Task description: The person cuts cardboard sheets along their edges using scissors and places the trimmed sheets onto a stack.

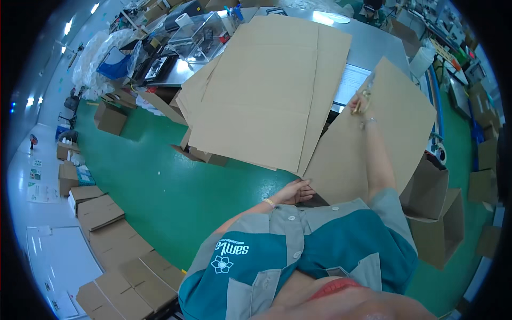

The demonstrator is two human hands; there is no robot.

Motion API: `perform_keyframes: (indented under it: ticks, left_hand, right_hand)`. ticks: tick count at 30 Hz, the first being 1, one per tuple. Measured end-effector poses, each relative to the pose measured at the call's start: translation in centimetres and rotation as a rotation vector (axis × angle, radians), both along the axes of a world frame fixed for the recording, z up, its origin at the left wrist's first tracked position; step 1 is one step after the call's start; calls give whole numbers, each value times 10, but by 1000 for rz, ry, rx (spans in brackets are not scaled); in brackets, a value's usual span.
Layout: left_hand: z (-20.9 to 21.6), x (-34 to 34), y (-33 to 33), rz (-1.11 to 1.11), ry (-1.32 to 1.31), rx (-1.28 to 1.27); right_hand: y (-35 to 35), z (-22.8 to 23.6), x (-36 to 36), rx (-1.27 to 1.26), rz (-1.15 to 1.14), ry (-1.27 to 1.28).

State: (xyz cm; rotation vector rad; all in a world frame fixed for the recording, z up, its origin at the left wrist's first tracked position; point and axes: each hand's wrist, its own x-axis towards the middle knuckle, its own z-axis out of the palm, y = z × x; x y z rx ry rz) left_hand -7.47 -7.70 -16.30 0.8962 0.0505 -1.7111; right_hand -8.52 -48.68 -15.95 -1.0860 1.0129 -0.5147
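A large flat cardboard sheet (400, 128) lies tilted in front of me on the right, overhanging the workbench. My right hand (361, 104) rests near its far left edge, fingers closed round a small gold-coloured object whose kind I cannot make out. At the sheet's near left corner is my left hand (296, 192), its fingers bent against the edge as if gripping it; part of the grip is hidden. To the left of that sheet, a stack of flat cardboard sheets (261, 96) with crease lines covers much of the bench, its near corner almost touching my left fingers.
The metal workbench (386, 45) carries a clear plastic box (200, 37) at the far left. Open cardboard boxes (440, 229) stand on the green floor (144, 176) by my right side. Folded cartons (114, 240) lie at the left. A person (370, 12) is at the far side.
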Motion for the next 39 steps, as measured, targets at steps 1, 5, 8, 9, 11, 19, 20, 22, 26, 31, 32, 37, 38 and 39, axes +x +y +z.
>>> perform_keyframes:
  ticks: [1,5,8,9,11,19,20,22,26,31,32,37,38,39]
  left_hand:
    - [6,-3,-7,-5,14,-6]
    - [53,-10,-10,-274,-43,17]
    - [73,-15,-20,-287,-89,-151]
    - [81,-14,-26,-276,-107,-209]
    - [103,-7,-34,-266,-119,-269]
    - [129,61,13,-122,-469,-243]
    - [127,71,26,-86,-488,-221]
    - [127,85,47,44,-500,-177]
    - [105,117,102,355,-571,-158]
    - [68,152,141,652,-458,-3]
    - [59,160,146,646,-465,34]
    - [43,177,153,673,-478,227]
    - [39,177,154,690,-409,179]
    - [40,177,153,701,-337,132]
  right_hand:
    - [-8,-5,-25,23,-36,16]
    - [48,69,-123,-623,-161,244]
    - [82,123,-208,-922,-288,1040]
    - [86,124,-242,-900,-332,1133]
    - [90,106,-311,-828,-394,1219]
    - [144,74,-282,154,-484,-396]
    - [151,84,-256,140,-504,-423]
    - [127,45,-243,84,-373,-438]
    - [178,90,-102,-60,-241,-258]
    - [184,68,14,-199,-112,-351]
    - [177,60,28,-237,-27,-168]
    - [182,46,49,-320,136,162]
    - [182,38,52,-323,157,169]
    - [185,40,53,-325,174,179]
